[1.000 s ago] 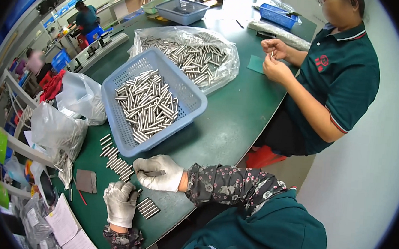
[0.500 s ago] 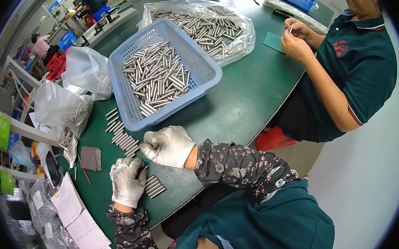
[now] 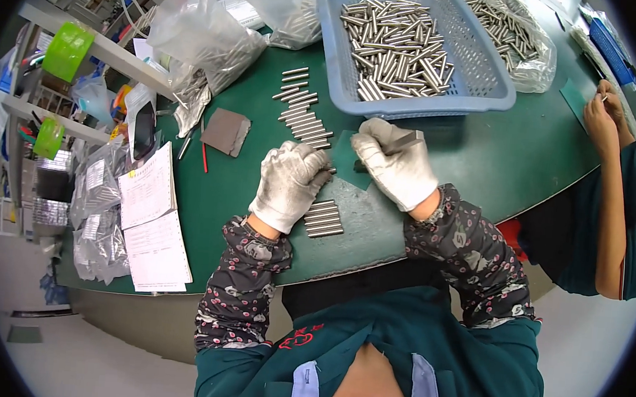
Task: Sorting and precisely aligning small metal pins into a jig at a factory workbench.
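Note:
My left hand [image 3: 288, 182], in a white glove, is closed with the end of a metal pin [image 3: 330, 170] poking out by its fingertips. To its right, my gloved right hand [image 3: 398, 163] grips a small grey flat block [image 3: 406, 141] between thumb and fingers. A thin green sheet [image 3: 351, 173] lies on the table beside the right hand. Just below the left hand is a neat row of pins [image 3: 323, 219]. Farther off, a staggered row of pins [image 3: 303, 116] runs up toward the basket.
A blue basket [image 3: 332, 74] heaped with metal pins [image 3: 395, 49] stands at the back. Behind it is an open bag of pins [image 3: 537, 70]; more plastic bags [image 3: 204, 32] are at left. Papers [image 3: 155, 224], a brown square pad [image 3: 225, 131] and a red stick [image 3: 204, 154] lie left. A co-worker's hands [image 3: 605, 115] are at right.
The view has turned, so the table appears rotated and shifted right. My right hand is farther from the left, and more of the grey block shows. The left hand stays closed by the pins.

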`<state>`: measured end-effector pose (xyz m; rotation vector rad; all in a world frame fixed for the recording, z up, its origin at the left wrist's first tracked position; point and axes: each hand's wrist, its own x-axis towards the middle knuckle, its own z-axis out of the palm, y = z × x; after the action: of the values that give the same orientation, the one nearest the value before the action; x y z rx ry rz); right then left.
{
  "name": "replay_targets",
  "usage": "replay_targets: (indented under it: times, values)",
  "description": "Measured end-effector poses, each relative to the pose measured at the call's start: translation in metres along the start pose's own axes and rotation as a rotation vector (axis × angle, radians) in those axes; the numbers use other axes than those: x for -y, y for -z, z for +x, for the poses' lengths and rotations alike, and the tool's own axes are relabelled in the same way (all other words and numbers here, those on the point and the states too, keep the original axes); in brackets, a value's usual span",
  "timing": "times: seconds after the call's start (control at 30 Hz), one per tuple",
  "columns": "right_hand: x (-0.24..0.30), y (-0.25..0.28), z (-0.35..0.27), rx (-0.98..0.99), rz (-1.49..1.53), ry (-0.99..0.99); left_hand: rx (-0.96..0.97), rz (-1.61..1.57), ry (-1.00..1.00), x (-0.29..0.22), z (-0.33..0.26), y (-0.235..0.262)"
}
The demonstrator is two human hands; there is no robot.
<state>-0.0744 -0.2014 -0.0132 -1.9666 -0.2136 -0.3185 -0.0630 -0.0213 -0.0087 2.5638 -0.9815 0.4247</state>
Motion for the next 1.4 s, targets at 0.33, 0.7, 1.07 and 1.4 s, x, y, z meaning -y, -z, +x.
replay_targets:
  times: [0.33, 0.7, 1.07, 1.4]
  values:
    - [0.009, 0.009, -0.002, -0.064, -0.037, 0.157, -0.041, 0.002, -0.05, 0.003, -0.002, -0.005]
    - [0.046, 0.015, 0.0, 0.109, 0.811, -0.009, -0.028, -0.008, -0.027, 0.007, -0.003, -0.005]
    - [0.051, -0.009, 0.006, -0.076, 0.629, 0.043, -0.043, 0.015, -0.017, 0.007, -0.002, -0.008]
    - [0.025, -0.001, -0.001, 0.077, 1.001, -0.032, -0.02, -0.022, 0.001, 0.005, -0.002, -0.005]
